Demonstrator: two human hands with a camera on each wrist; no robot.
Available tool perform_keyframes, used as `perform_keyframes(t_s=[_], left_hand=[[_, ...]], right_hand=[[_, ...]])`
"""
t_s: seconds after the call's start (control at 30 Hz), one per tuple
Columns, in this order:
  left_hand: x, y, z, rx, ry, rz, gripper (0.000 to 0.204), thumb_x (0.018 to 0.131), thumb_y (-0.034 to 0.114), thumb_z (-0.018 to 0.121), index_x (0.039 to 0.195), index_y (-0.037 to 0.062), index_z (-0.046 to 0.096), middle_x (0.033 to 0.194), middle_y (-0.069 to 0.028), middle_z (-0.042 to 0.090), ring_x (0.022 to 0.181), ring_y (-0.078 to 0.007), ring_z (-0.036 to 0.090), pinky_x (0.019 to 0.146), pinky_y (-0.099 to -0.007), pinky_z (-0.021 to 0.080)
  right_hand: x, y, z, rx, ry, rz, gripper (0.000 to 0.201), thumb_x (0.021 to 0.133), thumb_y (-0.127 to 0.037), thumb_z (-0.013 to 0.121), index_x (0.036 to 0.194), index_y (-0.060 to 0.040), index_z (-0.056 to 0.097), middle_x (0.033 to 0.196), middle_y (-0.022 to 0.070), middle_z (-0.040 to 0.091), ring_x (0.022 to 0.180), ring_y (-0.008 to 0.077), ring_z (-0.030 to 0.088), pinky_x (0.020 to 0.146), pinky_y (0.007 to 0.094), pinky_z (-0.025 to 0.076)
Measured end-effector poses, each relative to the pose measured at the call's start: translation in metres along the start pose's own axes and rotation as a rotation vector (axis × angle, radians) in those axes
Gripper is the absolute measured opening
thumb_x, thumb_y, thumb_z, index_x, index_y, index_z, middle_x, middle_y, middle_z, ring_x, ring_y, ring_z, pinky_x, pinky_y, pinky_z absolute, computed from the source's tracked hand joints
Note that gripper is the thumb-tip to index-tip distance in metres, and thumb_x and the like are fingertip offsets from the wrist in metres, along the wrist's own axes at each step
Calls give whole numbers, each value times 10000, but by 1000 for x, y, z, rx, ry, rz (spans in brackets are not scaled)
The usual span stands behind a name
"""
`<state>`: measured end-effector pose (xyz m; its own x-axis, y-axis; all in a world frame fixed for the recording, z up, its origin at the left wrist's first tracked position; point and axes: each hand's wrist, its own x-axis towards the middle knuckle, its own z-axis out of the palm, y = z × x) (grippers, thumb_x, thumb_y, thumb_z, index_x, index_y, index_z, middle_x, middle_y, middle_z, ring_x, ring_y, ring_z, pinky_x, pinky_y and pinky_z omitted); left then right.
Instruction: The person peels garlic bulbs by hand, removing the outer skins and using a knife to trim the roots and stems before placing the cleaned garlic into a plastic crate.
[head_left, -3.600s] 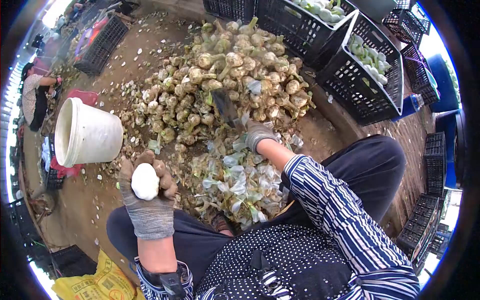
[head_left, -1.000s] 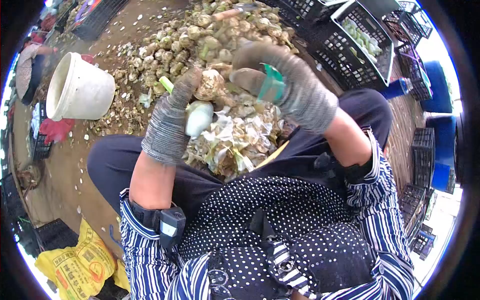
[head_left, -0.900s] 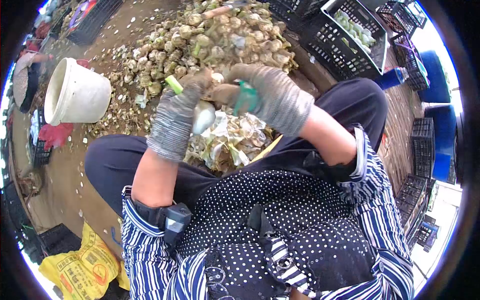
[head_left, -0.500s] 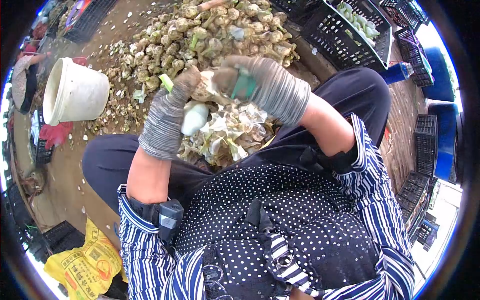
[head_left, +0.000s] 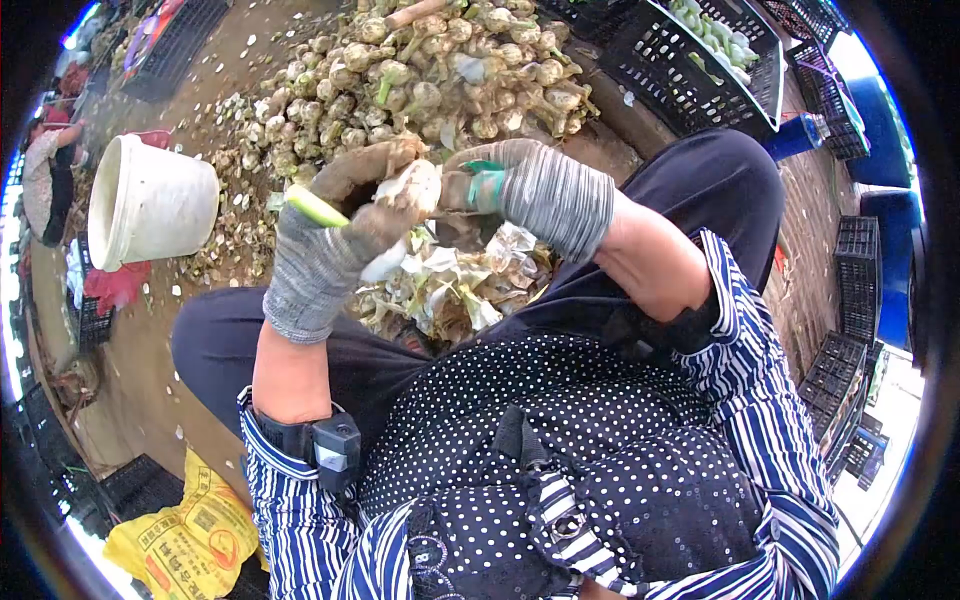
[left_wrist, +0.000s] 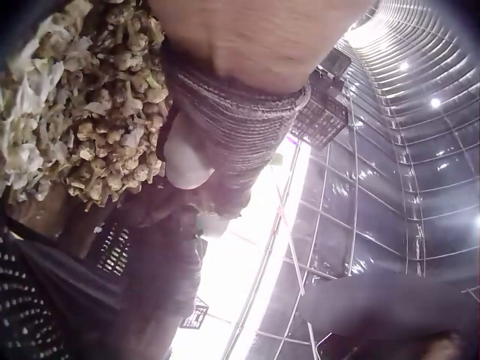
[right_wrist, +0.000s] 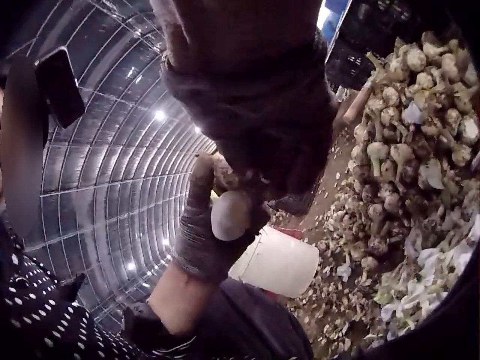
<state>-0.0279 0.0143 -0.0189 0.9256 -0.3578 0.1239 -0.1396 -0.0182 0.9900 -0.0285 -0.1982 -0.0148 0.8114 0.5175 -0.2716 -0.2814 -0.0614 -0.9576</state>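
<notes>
My left hand [head_left: 325,235], in a grey knit glove, grips a garlic bulb [head_left: 413,187] whose pale inner skin shows among brown layers. A smooth white peeled bulb [head_left: 385,262] is tucked in the same palm; it also shows as a white bulb [left_wrist: 187,161] in the left wrist view. A green stem piece [head_left: 317,205] sticks out beside the left thumb. My right hand [head_left: 540,185], gloved with green tape on a finger, pinches the near side of the garlic bulb; its fingertips are partly hidden. Below lies a heap of loose skins [head_left: 450,290].
A big pile of unpeeled garlic [head_left: 430,80] lies ahead, with a wooden handle [head_left: 415,12] on top. A white bucket [head_left: 165,200] stands at left. Black crates [head_left: 690,80] with green-white bulbs are at right. A yellow sack [head_left: 190,540] lies lower left; another person [head_left: 45,180] sits far left.
Earlier my left hand held only the white bulb and my right a dark blade at the pile. Now the blade is let go, and both hands work on a browner bulb above the skins.
</notes>
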Motion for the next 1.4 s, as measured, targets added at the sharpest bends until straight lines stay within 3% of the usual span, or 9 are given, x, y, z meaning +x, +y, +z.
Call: perform_keyframes(t_s=[0.1,0.23,0.33,0.57,0.67,0.87,1.03,1.13,1.4], left_hand=[[2,-3,-10,242,-153,94,536,694,153,752,1158,0,532,1052,-121,615,980,-176,591,884,-327,472],[-1,8,-4,-139,-112,-40,509,701,109,733,1156,-1,534,1072,-92,603,974,-163,587,868,-311,479],[-2,10,9,232,14,-128,477,724,87,716,1150,-13,526,1028,-83,607,919,-141,592,827,-284,487],[-8,23,23,427,23,-338,470,710,94,717,1143,14,551,959,-96,627,852,-132,593,769,-279,487],[-6,9,20,604,-152,-54,521,675,29,671,1179,37,541,1075,-101,608,949,-148,575,826,-280,470],[-9,8,15,-130,-158,-251,543,700,31,636,1227,44,510,1153,-85,567,1021,-151,539,886,-276,439],[-3,-3,16,-188,-47,-289,568,712,57,644,1253,21,473,1145,-103,565,1009,-155,540,878,-287,444],[-2,-5,15,33,-61,-199,572,711,117,704,1232,32,485,1092,-114,583,982,-171,555,864,-295,452],[-7,12,18,396,-88,-150,503,661,226,770,1059,33,532,991,-66,593,927,-154,573,831,-304,465]], right_hand=[[-13,-19,4,335,-34,209,337,826,-259,657,1027,11,637,890,39,669,775,106,598,742,260,490],[-3,7,-3,226,-25,-86,304,841,-252,637,1022,-8,636,855,36,670,791,117,610,739,271,490],[5,8,-2,-528,189,-138,230,811,-239,615,976,-80,638,786,151,656,755,278,641,703,367,496],[3,8,8,-1021,358,-355,235,770,-199,605,978,-99,652,839,191,644,814,357,624,736,425,493],[5,12,2,-905,240,-141,257,781,-236,592,973,-77,654,828,198,645,833,360,624,750,415,494],[-6,-5,-3,151,146,138,350,803,-318,682,936,1,632,739,25,624,667,117,572,607,252,476],[-9,-8,4,-18,98,0,430,791,-370,683,1003,-2,622,774,70,648,712,149,600,648,286,489],[-10,-12,4,-668,106,39,330,820,-266,661,1043,-25,626,875,68,663,788,137,604,713,282,491],[-18,-18,-12,-277,-23,237,332,814,-259,679,1044,-21,644,858,62,662,771,124,606,687,257,505]])
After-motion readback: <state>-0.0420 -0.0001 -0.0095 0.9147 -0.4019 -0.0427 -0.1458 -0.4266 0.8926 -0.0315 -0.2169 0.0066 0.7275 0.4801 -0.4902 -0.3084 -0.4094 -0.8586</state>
